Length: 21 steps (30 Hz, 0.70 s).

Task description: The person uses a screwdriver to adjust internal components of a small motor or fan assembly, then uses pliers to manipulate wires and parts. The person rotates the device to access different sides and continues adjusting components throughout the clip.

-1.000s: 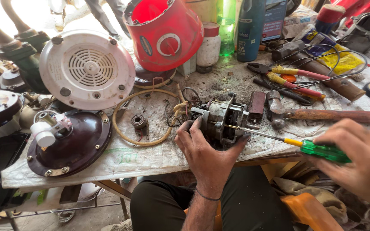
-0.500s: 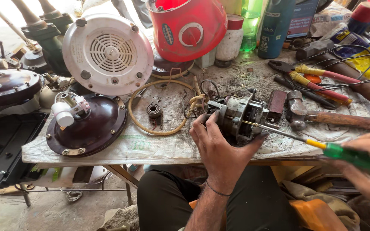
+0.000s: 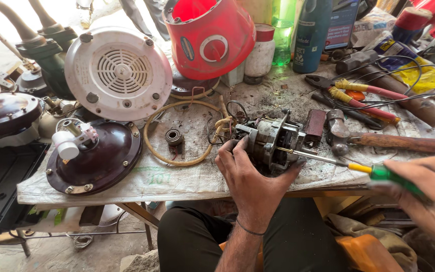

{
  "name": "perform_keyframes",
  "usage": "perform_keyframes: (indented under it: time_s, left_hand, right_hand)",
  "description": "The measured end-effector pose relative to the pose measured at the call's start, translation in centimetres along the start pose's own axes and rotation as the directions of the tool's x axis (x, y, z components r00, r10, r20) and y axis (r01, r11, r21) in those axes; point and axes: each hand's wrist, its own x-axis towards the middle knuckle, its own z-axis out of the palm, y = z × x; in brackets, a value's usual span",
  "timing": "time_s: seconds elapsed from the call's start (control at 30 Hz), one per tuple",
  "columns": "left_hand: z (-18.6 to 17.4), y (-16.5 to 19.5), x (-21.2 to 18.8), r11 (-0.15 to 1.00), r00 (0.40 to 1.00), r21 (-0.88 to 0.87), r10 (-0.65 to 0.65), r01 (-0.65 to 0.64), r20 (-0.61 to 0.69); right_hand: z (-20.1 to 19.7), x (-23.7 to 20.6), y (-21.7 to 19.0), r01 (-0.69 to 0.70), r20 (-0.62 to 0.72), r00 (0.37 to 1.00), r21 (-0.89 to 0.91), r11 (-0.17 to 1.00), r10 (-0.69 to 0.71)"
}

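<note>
Bench [image 3: 177, 181] unchanged; left hand [image 3: 250, 176] still grips motor [image 3: 273, 143]

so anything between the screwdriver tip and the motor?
Nothing visible. The right hand holds the green-handled screwdriver, and its shaft runs over bare table to the motor, tip at the motor's side. The left hand grips the motor from the near side, below the shaft's line. The hammer lies behind it.

Motor [image 3: 273, 143] at desk [image 3: 177, 184] centre, bearing [image 3: 174, 136] to its left. Hammer [image 3: 378, 141] right of motor; pliers [image 3: 358, 93] lie behind it.
</note>
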Motion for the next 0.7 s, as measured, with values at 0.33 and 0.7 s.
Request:
perform_keyframes:
  time_s: [0.33,0.7]
  left_hand:
    - [0.0,0.0,0.1,1.000,1.000,0.025,0.012,-0.012,-0.007]
    - [0.1,-0.1,0.0,1.000,1.000,0.001,-0.013,0.013,0.012]
  right_hand:
    - [-1.0,1.4,-0.8,-0.139,0.182,0.976,0.121,0.983,0.115]
    - [-0.9,2.2,-0.9,-0.248,0.302,0.932,0.121,0.961,0.202]
